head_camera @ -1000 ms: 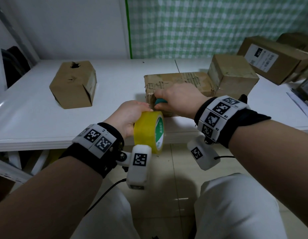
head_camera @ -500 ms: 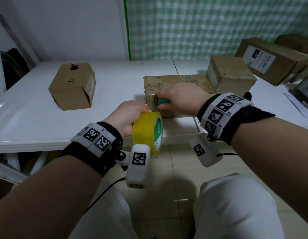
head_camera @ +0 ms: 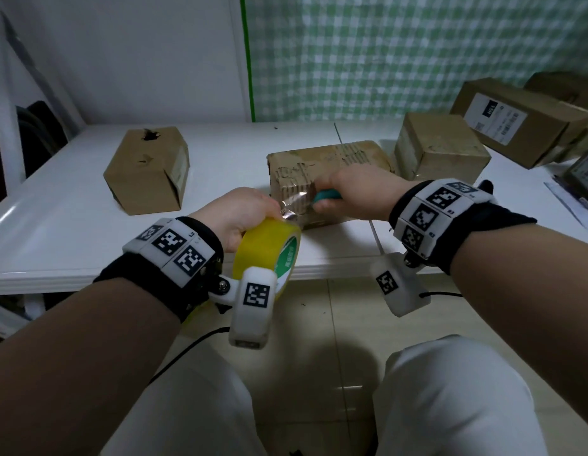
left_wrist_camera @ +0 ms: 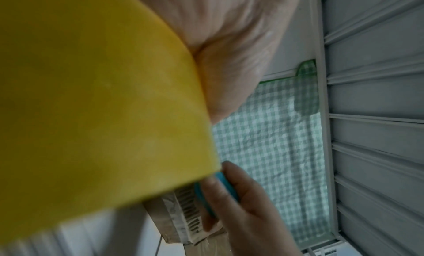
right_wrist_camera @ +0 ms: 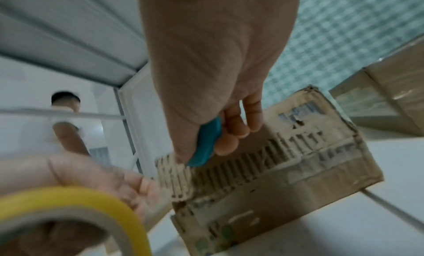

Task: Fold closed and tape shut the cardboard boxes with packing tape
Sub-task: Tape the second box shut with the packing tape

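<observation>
Since earlier: yellow packing tape roll [head_camera: 268, 248] drawn back from worn cardboard box [head_camera: 329, 159], clear strip [head_camera: 294, 205] now stretched between. Left hand [head_camera: 240, 213] grips roll. Right hand [head_camera: 355, 192] clasps teal cutter [head_camera: 325, 196] at box's near-left corner, on white table [head_camera: 72, 225].

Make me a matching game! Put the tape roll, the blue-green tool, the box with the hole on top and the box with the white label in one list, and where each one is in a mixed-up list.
Things:
1. yellow tape roll
2. teal tool
3. box with a hole on top
4. box with a white label

Places:
A. far right of the table
B. in the left hand
C. left side of the table
D. in the right hand

Pairs: 1-B, 2-D, 3-C, 4-A
</observation>
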A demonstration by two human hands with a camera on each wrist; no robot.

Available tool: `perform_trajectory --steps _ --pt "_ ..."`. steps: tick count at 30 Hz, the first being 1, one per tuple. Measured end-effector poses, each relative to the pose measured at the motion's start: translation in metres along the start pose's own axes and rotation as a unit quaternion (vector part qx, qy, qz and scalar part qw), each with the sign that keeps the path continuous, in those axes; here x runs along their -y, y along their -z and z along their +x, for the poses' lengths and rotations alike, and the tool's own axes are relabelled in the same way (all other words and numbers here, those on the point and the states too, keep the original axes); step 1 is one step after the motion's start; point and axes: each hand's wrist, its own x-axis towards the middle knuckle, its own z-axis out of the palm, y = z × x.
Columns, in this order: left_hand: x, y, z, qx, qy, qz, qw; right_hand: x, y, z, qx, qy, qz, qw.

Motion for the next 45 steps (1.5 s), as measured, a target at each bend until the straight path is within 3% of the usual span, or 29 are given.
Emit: perform_trajectory --steps 3,5,6,8,14,22,29,34,40,45 --pt "0.002 0.003 0.000 0.002 -0.003 0.028 1.000 0.002 0.003 0.000 -0.074 -0.008 0.160 0.984" --pt "0.005 0.003 0.002 0.004 -0.005 0.030 1.000 0.004 0.005 0.003 -0.160 -0.019 0.265 0.951" --pt "0.006 0.003 0.003 0.006 -0.007 0.033 0.999 0.005 0.006 0.004 -0.204 -0.014 0.283 0.937" --pt "0.006 0.004 0.003 0.010 -0.011 0.041 0.999 0.006 0.007 0.011 -0.248 -0.003 0.243 0.938" --pt "0.004 0.008 0.004 0.031 -0.029 0.040 0.998 0.007 -0.002 0.035 -0.150 0.013 0.069 0.986" --pt "0.011 0.015 0.005 0.039 -0.007 0.056 0.998 0.006 -0.017 0.051 -0.165 -0.023 0.063 0.984" --pt "0.009 0.033 0.008 -0.047 -0.015 -0.011 0.999 0.006 -0.028 0.050 -0.171 -0.041 0.022 0.984" --pt "0.003 0.041 0.013 -0.118 -0.061 -0.021 0.991 0.002 -0.024 0.047 -0.167 -0.040 0.032 0.985" --pt "0.007 0.051 0.025 -0.192 -0.190 0.109 0.957 0.001 -0.022 0.046 -0.169 -0.043 0.039 0.984" --pt "0.009 0.047 0.028 -0.221 -0.227 0.220 0.923 0.001 -0.020 0.044 -0.154 -0.048 0.030 0.987"
